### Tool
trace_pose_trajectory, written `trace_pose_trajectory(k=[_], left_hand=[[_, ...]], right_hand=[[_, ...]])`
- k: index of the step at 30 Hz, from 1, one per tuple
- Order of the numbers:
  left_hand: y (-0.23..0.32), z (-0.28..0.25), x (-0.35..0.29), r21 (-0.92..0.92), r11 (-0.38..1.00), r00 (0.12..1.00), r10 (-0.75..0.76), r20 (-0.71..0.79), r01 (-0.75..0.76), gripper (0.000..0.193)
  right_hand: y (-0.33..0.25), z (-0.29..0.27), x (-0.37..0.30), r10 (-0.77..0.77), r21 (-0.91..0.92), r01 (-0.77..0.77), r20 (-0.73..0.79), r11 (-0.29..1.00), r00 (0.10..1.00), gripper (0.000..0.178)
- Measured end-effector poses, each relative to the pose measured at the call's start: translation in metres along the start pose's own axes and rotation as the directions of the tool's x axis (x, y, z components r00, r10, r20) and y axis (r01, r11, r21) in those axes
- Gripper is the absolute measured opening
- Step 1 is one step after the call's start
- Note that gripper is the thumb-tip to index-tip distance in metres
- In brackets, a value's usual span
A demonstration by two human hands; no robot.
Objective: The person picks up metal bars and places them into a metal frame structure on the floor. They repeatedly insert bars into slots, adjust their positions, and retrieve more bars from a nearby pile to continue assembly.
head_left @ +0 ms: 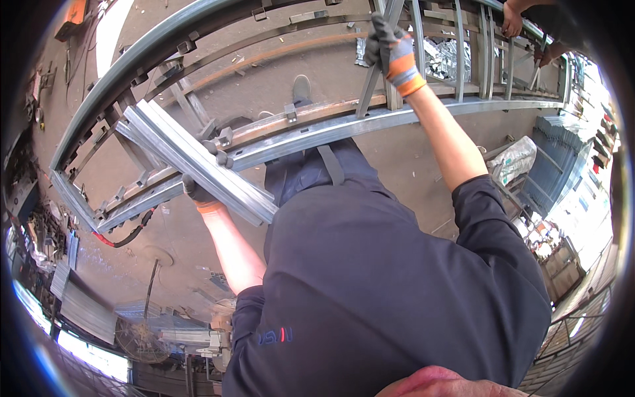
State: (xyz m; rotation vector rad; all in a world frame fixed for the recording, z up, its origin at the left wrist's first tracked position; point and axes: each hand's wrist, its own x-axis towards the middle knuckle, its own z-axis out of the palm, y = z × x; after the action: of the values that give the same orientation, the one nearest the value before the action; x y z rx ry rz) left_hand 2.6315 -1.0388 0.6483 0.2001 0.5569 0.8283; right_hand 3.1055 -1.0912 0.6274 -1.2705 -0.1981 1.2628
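Note:
My left hand (198, 190), in a grey glove with an orange cuff, is wrapped round a bundle of long galvanized metal channels (192, 159). Its fingertips show over the bundle's far side. The channels lie slanted across the near rail of a large metal frame (317, 132), with one end close to my body. Farther out on the right, my right hand (391, 53), in a grey and orange glove, is closed round a metal bar (368, 92) that crosses the frame at a slant. Other crossbars (459, 49) stand beside it.
Another person's hands (512, 20) are at the frame's far right end. Stacked metal sheets or channels (555, 159) stand at right, beside a silvery bag (514, 160). A black and red cable (135, 235) hangs at the frame's left corner. More metal lengths (86, 304) lie lower left.

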Motion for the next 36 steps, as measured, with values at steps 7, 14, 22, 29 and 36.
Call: trace_pose_trajectory(k=[7,14,22,29,36], left_hand=[[-0.002,0.03,0.014,0.051,0.998,1.0,0.025,-0.014,-0.025,0.091],[-0.004,0.047,0.013,0.059,0.998,0.998,0.002,-0.06,0.001,0.087],[-0.015,0.046,0.007,0.092,0.996,0.998,0.027,-0.048,-0.022,0.094],[-0.018,0.046,0.004,0.087,0.996,0.999,0.006,-0.038,-0.002,0.097],[-0.016,0.044,-0.001,0.103,0.995,0.997,0.007,-0.078,0.001,0.094]], right_hand=[[0.016,-0.004,0.008,0.093,-0.031,-0.094,-0.025,0.995,0.995,0.032],[0.031,-0.01,0.041,0.21,-0.292,-0.267,-0.211,0.918,0.955,0.044],[0.086,-0.043,0.025,-0.038,-0.895,-0.172,-0.205,0.411,0.978,0.069],[0.088,-0.039,0.03,-0.065,-0.872,-0.187,-0.241,0.453,0.968,0.067],[0.098,-0.039,0.035,-0.002,-0.738,-0.282,-0.358,0.614,0.934,0.055]])
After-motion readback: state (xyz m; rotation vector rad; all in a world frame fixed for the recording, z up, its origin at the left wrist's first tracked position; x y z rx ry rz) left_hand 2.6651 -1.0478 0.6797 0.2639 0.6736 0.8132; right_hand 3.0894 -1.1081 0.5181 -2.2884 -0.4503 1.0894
